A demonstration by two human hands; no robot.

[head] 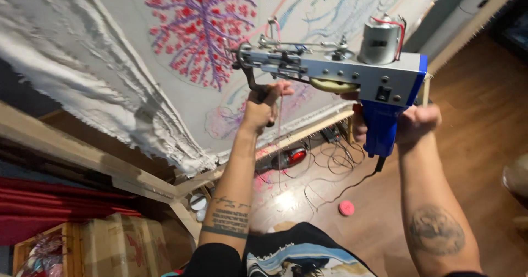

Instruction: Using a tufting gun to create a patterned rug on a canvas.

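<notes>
Hands closed, we grip the tufting gun (335, 70): left hand (263, 107) on its front handle to steer, right hand (410, 124) around the blue grip, needle against the cloth (137, 51).

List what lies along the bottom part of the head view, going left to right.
Red cloth → cardboard boxes → white cup → red power tool → pink round disc

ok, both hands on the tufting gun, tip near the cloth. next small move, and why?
Probably ease the tufting gun tip forward to the stretched cloth. The right hand grips the blue handle, the left hand steadies the front grip, and the needle end sits beside the pink and purple tufted pattern; contact can't be confirmed.
</notes>
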